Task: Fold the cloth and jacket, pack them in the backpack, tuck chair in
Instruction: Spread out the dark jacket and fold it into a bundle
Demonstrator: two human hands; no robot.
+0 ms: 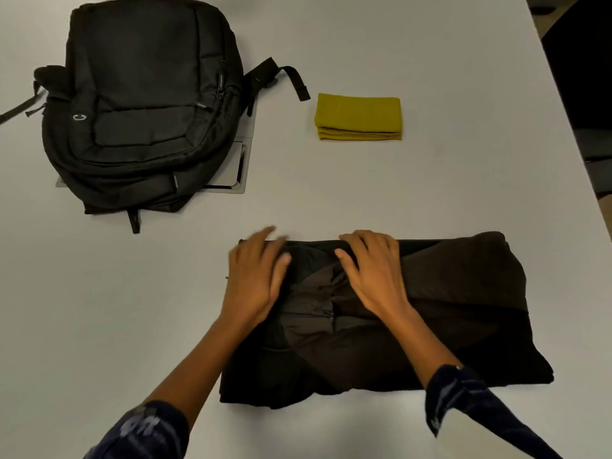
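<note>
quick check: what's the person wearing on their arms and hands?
Dark navy sleeves, pushed up so both forearms are bare. The left sleeve carries pale, blurred markings; the right sleeve has a loose, open cuff. No gloves, rings or watch visible on the left hand or right hand.

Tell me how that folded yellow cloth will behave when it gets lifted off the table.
The yellow cloth is probably soft and floppy: its stacked layers show at the near edge, so they may sag or fall open unless it is lifted from underneath. It looks light for its size. Lying flat on the table, it will hardly roll or tip.
</note>
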